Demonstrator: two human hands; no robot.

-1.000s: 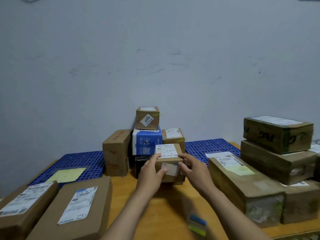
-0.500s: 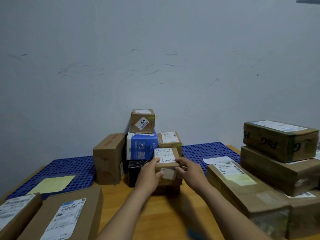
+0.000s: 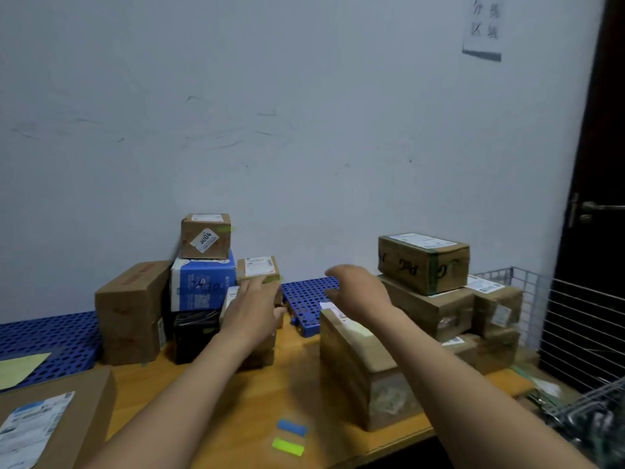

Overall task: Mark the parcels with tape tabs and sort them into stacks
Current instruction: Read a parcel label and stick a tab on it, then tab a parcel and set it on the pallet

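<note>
On the wooden surface (image 3: 304,384), centre stack sits against the wall: 3004-sticker box (image 3: 205,235) on the blue-white box (image 3: 203,282), and that on the black box (image 3: 195,333). Taller brown box (image 3: 132,313) is right against the stack's left side. Labelled box (image 3: 258,269) is just right of the blue-white one.

Left hand (image 3: 252,308) is in front of this stack, fingers straight, gripping nothing. Small parcel (image 3: 231,299) is mostly hidden behind it, only a label edge showing; cannot tell if they touch. Right hand (image 3: 360,289) is up in the air, fingers relaxed and spread, empty, above the far end of the long parcel (image 3: 358,367).

Right stack: P&G box (image 3: 422,262) on a wider box (image 3: 429,311), with more parcels beside and below that are hard to separate.

Two loose tape tabs lie flat near the front edge: blue tab (image 3: 292,428), green tab (image 3: 288,447) just in front of it, clear of every parcel. Flat parcel (image 3: 50,421) with a white label is at bottom left.

Blue perforated mat (image 3: 307,299) runs along the wall behind the stacks, yellow sheet (image 3: 20,367) on it at left.

Wire basket (image 3: 588,397) is far right, past the surface edge: something dark and shiny inside, too blurred to identify.
</note>
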